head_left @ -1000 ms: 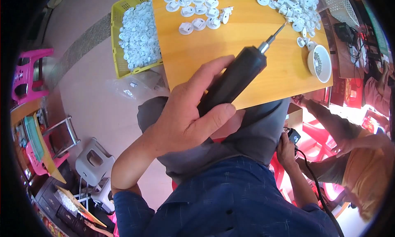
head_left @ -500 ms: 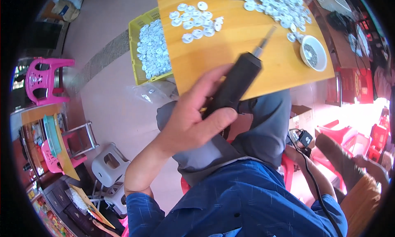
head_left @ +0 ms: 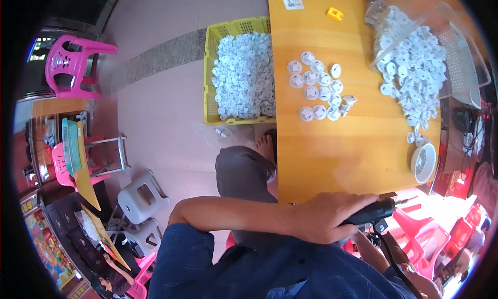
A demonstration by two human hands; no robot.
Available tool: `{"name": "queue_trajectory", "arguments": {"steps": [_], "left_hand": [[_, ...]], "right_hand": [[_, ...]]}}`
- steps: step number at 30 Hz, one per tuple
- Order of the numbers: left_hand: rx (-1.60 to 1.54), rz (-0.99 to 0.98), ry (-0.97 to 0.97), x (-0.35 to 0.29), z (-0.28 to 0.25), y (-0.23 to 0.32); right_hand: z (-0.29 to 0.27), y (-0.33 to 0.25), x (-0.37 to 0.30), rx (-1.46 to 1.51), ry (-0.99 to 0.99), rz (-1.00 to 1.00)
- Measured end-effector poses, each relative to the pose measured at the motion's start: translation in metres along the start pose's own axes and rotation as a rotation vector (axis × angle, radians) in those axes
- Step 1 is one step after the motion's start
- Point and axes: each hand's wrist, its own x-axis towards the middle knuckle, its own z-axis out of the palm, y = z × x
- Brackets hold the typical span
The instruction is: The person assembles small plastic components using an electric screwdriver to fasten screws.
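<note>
My left hand (head_left: pixel 327 216) is wrapped around a black electric screwdriver (head_left: pixel 369 213) in front of my body, close to the wooden table's (head_left: pixel 353 164) near edge. The driver's thin bit points right. Of my right arm, the forearm (head_left: pixel 374 255) shows at the lower right; its hand is mostly hidden behind the left hand and the driver. Several round white plastic pieces (head_left: pixel 310 93) lie grouped on the table's left part. A large heap of similar white pieces (head_left: pixel 410 84) covers the right side. A white bowl (head_left: pixel 423 178) of small grey metal bits stands at the near right corner.
A yellow crate (head_left: pixel 210 76) full of white pieces stands left of the table. A small yellow object (head_left: pixel 335 14) lies on the far part. A white perforated basket (head_left: pixel 461 65) is at the far right. Grey stools (head_left: pixel 140 198) and a pink chair (head_left: pixel 70 68) stand leftward.
My left hand has moved from over the table's near edge down and right, close to my body, still holding the screwdriver. The bit has swung from pointing away to pointing right. My view has shifted.
</note>
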Motion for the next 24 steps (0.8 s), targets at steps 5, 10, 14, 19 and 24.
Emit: {"name": "queue_trajectory", "arguments": {"steps": [5, 10, 14, 19, 24], "left_hand": [[0.022, -0.050, 0.004, -0.011, 0.007, 0.023], [0.109, 0.041, 0.179, -0.030, 0.031, 0.019], [-0.205, -0.039, 0.362, -0.049, 0.047, 0.007], [-0.366, -0.063, 0.602, -0.059, 0.048, -0.007], [-0.306, -0.027, 0.727, -0.098, 0.016, -0.002]], "right_hand": [[0.010, 0.001, -0.030, 0.027, 0.105, -0.145], [0.030, 0.015, -0.061, 0.027, 0.211, -0.315], [0.051, 0.015, -0.069, -0.005, 0.247, -0.438], [0.086, 0.075, -0.100, 0.074, 0.367, -0.475], [0.118, 0.135, -0.085, 0.223, 0.195, -0.410]]}}
